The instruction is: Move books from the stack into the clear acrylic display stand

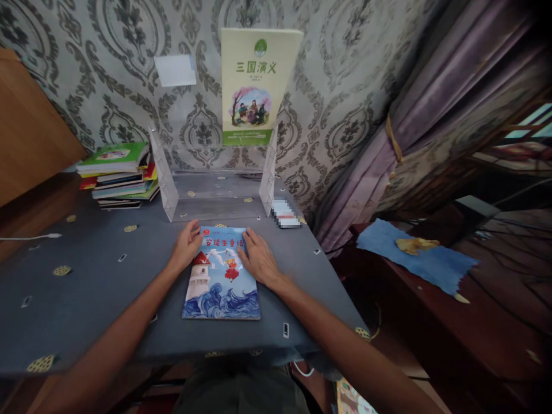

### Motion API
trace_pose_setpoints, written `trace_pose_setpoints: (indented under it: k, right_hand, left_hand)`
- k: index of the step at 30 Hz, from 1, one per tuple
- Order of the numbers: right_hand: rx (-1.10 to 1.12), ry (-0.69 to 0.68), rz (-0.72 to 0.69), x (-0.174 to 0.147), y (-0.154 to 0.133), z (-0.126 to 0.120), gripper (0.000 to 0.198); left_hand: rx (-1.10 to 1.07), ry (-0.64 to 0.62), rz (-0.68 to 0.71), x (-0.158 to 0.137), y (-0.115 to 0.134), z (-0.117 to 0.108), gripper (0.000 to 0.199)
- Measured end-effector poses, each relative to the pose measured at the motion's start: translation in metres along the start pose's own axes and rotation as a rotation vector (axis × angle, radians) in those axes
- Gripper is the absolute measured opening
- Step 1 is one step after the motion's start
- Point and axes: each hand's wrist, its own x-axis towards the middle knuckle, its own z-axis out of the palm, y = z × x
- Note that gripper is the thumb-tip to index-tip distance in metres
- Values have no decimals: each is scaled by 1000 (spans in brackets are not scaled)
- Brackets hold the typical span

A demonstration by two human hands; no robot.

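One blue book (222, 279) lies closed and flat, front cover up, on the grey tablecloth (99, 305) directly in front of the clear rack (167, 192); use that rack as the reference for all positions. Left hand (186, 246): in front of the rack's left side panel, at the upper left edge of the blue book, fingers slightly spread, no pinch visible. Right hand (259, 259): in front of the rack's right side panel, laid over the upper right edge, thumb apart from the fingers and on the cover. Whether any fingertip is hooked beneath an edge cannot be determined. Work state, by judgement: the blue book is laid out and roughly squared to the rack; it is neither opened nor lifted, and it is outside the rack, so handling appears to be at an early or between-steps point. A green-and-cream book (254, 72) stands upright above the rack's right half; its support is unclear. A book stack (118, 179) lies just left of the rack, not placed in it. A pixelated item (285, 214) lies just beside the rack's right panel.
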Motion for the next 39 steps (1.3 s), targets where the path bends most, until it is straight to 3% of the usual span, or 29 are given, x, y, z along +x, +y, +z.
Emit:
trace_pose_setpoints:
  k: [7, 12, 14, 20, 25, 29, 31, 35, 39]
  right_hand:
    - [-14, 20, 3, -1, 0, 4, 55]
    - [-33, 31, -6, -1, 2, 8, 54]
    - [-29, 48, -10, -2, 3, 8, 53]
    - [152, 116, 53, -5, 8, 6, 64]
    - [819, 169, 216, 0, 9, 4, 73]
    - [1448, -42, 339, -1, -7, 0, 70]
    - [1620, -75, 349, -2, -16, -4, 67]
    - [1660, 52, 269, 2, -24, -19, 62]
    - [1417, 228, 33, 15, -19, -43, 51]
  left_hand:
    - [-455, 118, -362, 5, 22, -8, 32]
    - [-569, -145, -561, 0, 29, -6, 23]
    - [-575, -194, -584, -4, 30, -1, 23]
    - [-609, -82, -526, -13, 44, 9, 23]
    - [-640, 39, -472, -19, 70, 9, 23]
    - [-668, 116, -391, -19, 85, 8, 24]
    - [-669, 134, -350, -19, 90, 8, 25]
    - [-667, 110, -248, -16, 105, 11, 31]
    - [-671, 15, -107, -10, 121, 15, 51]
